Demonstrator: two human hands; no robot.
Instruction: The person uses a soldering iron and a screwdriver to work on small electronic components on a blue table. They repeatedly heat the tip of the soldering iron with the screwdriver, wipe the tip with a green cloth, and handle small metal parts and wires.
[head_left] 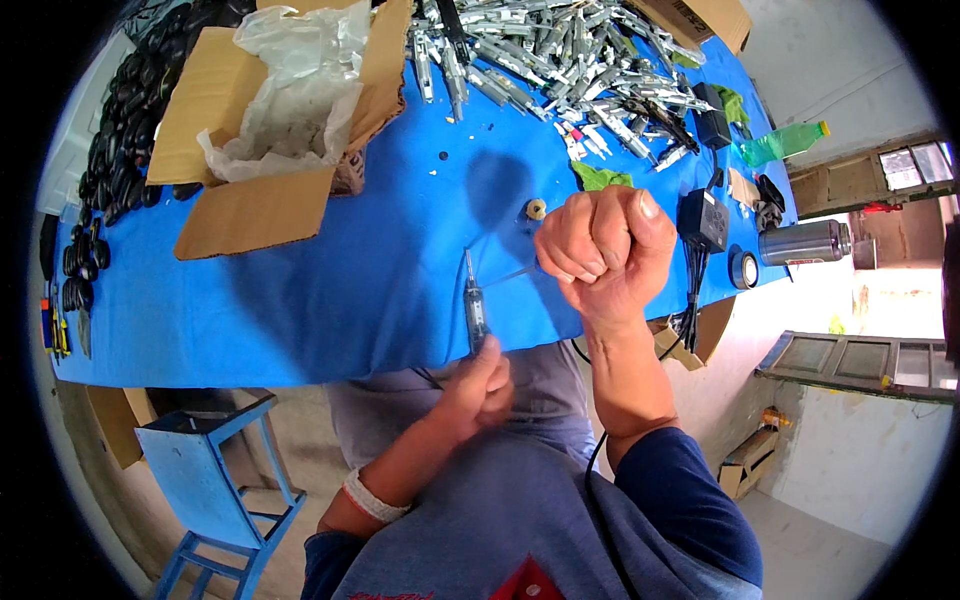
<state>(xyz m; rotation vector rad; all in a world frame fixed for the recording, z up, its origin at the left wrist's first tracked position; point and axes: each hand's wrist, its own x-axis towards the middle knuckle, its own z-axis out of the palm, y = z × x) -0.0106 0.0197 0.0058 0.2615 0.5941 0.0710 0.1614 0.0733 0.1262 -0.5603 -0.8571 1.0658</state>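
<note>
My left hand (478, 392) is closed round the lower end of a slim grey mechanism with a thin metal shaft (476, 305), held upright over the near edge of the blue cloth. My right hand (608, 248) is raised to the right of it in a fist. Between the mechanism and that fist runs a thin, pale strand (512, 273), whose end disappears at the curled fingers. A small cream-coloured spool-like piece (537, 209) lies on the cloth just left of my right hand.
Many similar grey mechanisms (560, 60) are heaped at the back. An open cardboard box (255, 215) with plastic lining stands left, beside piled black parts (125, 150). To the right are a black power adapter (704, 220), a metal flask (805, 242) and a green bottle (785, 144). A blue chair (200, 480) stands lower left.
</note>
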